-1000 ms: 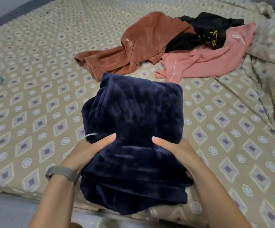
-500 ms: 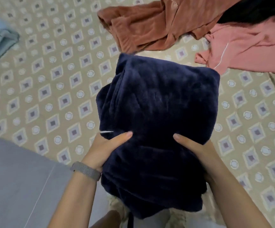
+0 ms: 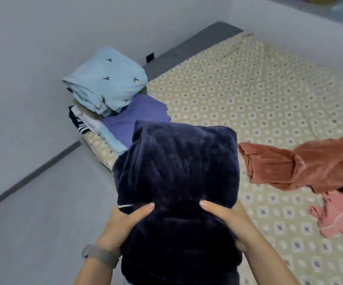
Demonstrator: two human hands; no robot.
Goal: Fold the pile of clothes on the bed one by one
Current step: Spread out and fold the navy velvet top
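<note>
Both hands, the left hand (image 3: 125, 221) and right hand (image 3: 226, 219), grip the folded navy fleece (image 3: 176, 182), which has swung away from the middle of the bed (image 3: 248, 95) toward its left edge, where the folded stack (image 3: 109, 85) sits. Folding looks finished; stacking seems next. The rust garment (image 3: 302, 167) and pink garment (image 3: 334, 219) remain unfolded.

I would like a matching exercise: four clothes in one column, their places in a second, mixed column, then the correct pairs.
Things:
1. navy fleece garment
2. light blue folded garment
3. rust-brown garment
4. pink garment

Places:
A. top of the folded stack by the wall
B. unfolded on the bed, right of the navy one
C. held in both hands
D. right edge, below the rust-brown one

Pairs: 1-C, 2-A, 3-B, 4-D
</note>
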